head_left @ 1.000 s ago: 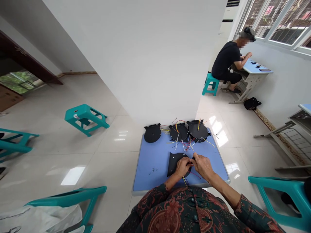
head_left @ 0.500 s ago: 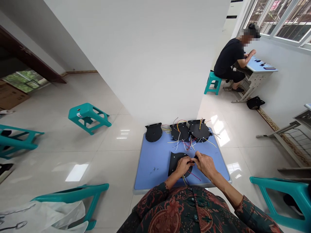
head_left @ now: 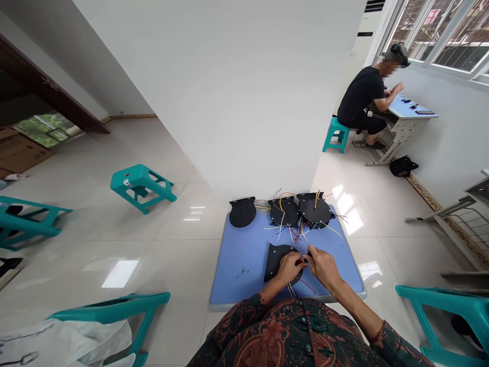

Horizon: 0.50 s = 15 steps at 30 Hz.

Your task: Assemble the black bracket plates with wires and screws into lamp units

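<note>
Left hand (head_left: 289, 267): fingers curled closed over the black rounded plate (head_left: 274, 262), which lies flat on the blue table (head_left: 229, 285) near its front edge. Right hand (head_left: 323, 267): fingers pinched together at the plate's rim, item between them too small to tell. Red and yellow wires (head_left: 307, 286) trail from under the plate; three more black plates (head_left: 283, 211) with loose coloured wires sit along the far edge, small screws (head_left: 242, 272) left of the hands.

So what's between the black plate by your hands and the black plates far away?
The head view shows blue table between the near plate and far plates, with coloured wires trailing onto it.
</note>
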Motion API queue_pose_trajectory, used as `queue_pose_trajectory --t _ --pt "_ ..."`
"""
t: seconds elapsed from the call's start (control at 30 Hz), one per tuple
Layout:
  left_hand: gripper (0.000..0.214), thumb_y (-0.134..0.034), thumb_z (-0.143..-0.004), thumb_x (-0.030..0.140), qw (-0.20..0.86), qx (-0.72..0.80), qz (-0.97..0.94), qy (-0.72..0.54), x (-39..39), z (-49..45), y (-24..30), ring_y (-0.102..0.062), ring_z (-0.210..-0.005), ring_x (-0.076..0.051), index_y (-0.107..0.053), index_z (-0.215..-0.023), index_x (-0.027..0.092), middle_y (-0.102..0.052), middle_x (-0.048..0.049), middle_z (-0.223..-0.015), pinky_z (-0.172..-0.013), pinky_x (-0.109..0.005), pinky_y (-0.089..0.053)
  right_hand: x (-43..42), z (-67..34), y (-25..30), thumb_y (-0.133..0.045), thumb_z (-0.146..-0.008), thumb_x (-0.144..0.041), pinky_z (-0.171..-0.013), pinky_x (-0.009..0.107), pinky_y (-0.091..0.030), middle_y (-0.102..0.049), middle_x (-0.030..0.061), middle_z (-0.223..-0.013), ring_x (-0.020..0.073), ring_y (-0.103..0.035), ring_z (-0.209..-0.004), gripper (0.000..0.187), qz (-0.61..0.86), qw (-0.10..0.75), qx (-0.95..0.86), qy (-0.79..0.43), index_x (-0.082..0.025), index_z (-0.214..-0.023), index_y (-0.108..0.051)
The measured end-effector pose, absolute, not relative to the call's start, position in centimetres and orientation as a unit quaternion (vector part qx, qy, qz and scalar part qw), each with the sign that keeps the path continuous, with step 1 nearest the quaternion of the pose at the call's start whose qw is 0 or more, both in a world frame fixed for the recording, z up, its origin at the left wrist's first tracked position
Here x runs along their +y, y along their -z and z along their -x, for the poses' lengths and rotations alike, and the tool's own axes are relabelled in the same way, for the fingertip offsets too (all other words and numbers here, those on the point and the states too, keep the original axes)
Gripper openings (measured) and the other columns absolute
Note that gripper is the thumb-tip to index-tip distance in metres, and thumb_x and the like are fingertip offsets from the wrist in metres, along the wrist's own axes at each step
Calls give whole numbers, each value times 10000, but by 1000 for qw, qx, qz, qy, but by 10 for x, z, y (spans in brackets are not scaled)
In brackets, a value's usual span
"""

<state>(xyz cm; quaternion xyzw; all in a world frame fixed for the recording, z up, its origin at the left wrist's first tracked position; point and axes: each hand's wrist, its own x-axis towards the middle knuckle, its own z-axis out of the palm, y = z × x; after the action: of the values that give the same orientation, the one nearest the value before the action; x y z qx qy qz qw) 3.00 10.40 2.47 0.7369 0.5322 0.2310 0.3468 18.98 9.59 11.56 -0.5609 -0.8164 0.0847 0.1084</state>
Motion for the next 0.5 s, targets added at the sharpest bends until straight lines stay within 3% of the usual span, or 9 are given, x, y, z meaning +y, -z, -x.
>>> queue_pose_trajectory --t 0.13,0.23,0.4,0.5 --pt "74 -733 -877 223 331 520 -757 -216 104 -28 -22 -640 -846 -180 -706 -829 174 -722 -33 -875 -780 -265 -460 93 -189 -114 -479 -847 29 -669 284 -386 -664 40 -852 191 -610 -803 270 487 113 -863 -76 -219 -890 -576" --pt "42 -739 -879 220 314 498 -782 -202 104 -26 -18 -638 -905 -184 -723 -883 182 -730 -29 -923 -833 -274 -472 91 -192 -113 -436 -771 101 -718 293 -433 -652 44 -917 205 -601 -882 368 437 131 -885 -94 -221 -890 -570" --pt "56 -687 -926 224 261 468 -827 -172 103 -24 -12 -625 -949 -177 -729 -938 189 -718 -33 -975 -879 -285 -482 89 -193 -105 -451 -893 4 -731 292 -466 -645 50 -955 197 -626 -887 254 460 152 -864 -133 -212 -975 -555" --pt "88 -649 -949 224 236 468 -837 -158 102 -25 -10 -612 -936 -183 -724 -928 185 -704 -47 -977 -856 -292 -484 88 -191 -99 -483 -984 -122 -662 279 -425 -683 53 -919 192 -663 -816 108 519 106 -843 -97 -208 -1020 -538"
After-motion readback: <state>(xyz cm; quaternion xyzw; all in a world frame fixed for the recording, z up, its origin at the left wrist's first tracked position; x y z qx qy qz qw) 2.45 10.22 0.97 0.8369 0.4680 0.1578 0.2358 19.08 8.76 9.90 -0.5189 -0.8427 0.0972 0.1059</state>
